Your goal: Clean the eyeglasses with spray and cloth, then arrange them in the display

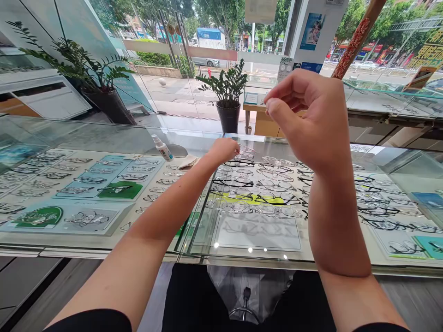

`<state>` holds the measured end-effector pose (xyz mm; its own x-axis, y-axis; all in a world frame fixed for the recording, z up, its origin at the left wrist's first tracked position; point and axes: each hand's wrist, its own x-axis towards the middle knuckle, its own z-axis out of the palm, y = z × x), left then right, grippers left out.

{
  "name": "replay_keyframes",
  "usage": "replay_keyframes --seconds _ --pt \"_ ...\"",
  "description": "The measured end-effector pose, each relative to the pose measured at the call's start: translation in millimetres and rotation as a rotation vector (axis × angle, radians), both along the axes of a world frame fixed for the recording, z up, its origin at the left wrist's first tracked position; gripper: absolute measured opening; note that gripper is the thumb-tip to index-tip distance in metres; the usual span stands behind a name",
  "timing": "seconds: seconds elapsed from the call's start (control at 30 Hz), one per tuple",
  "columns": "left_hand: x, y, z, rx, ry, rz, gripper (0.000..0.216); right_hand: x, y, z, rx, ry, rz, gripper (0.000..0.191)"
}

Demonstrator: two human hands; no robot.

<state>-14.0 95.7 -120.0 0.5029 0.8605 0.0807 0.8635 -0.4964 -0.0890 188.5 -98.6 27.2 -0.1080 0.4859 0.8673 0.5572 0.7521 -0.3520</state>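
My left hand reaches far across the glass counter, fingers curled down on a clear pair of glasses lying on the countertop. A folded cloth and a small white spray bottle lie just left of that hand. My right hand is raised in front of me above the counter, fingers bent into a loose pinch; what it holds, if anything, is too small to make out. Rows of eyeglass frames fill the display case beneath the glass.
More frames on teal and green cards sit in the left case. Potted plants stand behind the counter and at the left. Glass walls and a door look onto a street. A stool base shows below the counter edge.
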Motion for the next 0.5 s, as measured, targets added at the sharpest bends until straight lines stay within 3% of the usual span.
replay_keyframes --seconds 0.3,0.5 --pt "5.3 2.5 -10.8 0.030 -0.065 -0.186 0.051 -6.7 -4.5 0.4 -0.036 -0.040 -0.046 0.017" --pt "9.5 9.8 -19.7 -0.036 -0.189 -0.162 0.056 -8.3 -4.8 -2.0 -0.061 -0.089 -0.044 0.019"
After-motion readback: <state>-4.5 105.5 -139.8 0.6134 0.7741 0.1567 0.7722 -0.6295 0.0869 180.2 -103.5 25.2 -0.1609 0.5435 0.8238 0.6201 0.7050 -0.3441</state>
